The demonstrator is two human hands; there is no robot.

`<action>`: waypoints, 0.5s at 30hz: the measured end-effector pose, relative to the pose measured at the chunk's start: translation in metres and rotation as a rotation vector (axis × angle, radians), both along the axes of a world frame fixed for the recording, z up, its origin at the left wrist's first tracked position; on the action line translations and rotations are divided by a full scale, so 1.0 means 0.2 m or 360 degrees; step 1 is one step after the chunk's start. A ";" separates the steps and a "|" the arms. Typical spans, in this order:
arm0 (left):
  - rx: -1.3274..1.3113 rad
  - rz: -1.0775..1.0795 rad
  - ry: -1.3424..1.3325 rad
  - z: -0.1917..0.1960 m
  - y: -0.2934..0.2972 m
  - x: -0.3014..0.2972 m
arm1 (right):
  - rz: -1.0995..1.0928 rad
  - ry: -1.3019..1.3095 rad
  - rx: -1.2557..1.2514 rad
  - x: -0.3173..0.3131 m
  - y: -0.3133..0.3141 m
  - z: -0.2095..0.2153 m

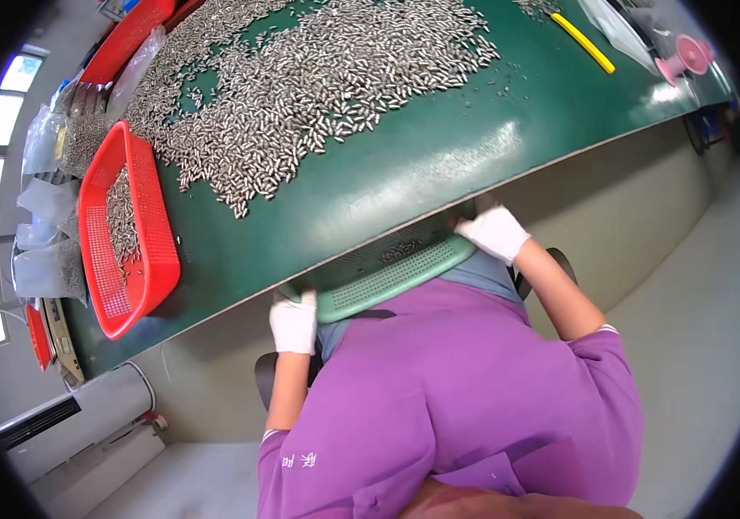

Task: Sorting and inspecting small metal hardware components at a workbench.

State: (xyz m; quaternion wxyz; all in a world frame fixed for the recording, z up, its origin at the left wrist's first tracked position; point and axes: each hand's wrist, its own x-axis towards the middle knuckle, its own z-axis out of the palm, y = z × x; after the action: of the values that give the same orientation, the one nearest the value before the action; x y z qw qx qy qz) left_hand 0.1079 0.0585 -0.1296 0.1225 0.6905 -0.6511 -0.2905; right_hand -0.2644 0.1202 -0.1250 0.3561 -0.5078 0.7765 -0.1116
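Note:
A green perforated plastic basket (396, 281) rests at my lap, its far part hidden beneath the table edge. Some small dark metal pieces (401, 250) lie inside it. My left hand (293, 323), in a white glove, grips the basket's left end, and its fingertips are partly out of sight. At the right end my right hand (494, 233), gloved too, is closed on the rim. Above the basket, a wide spread of small silvery metal pins (326, 78) covers much of the green tabletop (257, 246).
A red perforated basket (155, 233) with more metal pieces stands at the table's left. Clear plastic bags (45, 225) lie beyond it. At the far right are a yellow strip (584, 43) and a pink spool-like object (688, 57). The table's front edge runs just over my hands.

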 end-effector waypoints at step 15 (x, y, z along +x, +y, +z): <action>0.0028 -0.0007 0.0290 0.08 0.08 0.04 | -0.0316 -0.0211 -0.0641 0.10 0.21 0.08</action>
State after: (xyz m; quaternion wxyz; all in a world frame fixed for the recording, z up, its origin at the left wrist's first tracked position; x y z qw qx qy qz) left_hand 0.1160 0.0747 -0.1129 0.1744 0.6607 -0.6362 -0.3582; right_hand -0.2454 0.1626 -0.1088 0.2850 -0.4813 0.7596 -0.3319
